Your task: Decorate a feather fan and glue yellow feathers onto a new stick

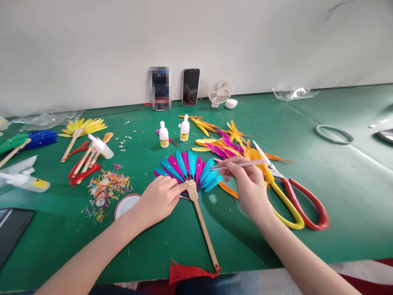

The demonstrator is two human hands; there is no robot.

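Note:
A small fan of blue and magenta feathers (pixel 187 168) lies on the green table (pixel 322 176), its wooden handle (pixel 204 227) running toward me and ending in a red tassel (pixel 187 271). My left hand (pixel 159 198) has its fingers curled and pressed on the fan's base, beside the handle top. My right hand (pixel 248 184) pinches metal tweezers (pixel 236 164), whose tips point left over the fan's right feathers.
Red and yellow scissors (pixel 291 196) lie right of my right hand, on loose orange, yellow and pink feathers (pixel 224 141). Two glue bottles (pixel 174 133) stand behind the fan. Finished fans (pixel 80 131), sticks, confetti scraps (pixel 106 188) and a lid (pixel 125 205) lie left. Phones and a mini fan (pixel 220 92) lean at the wall.

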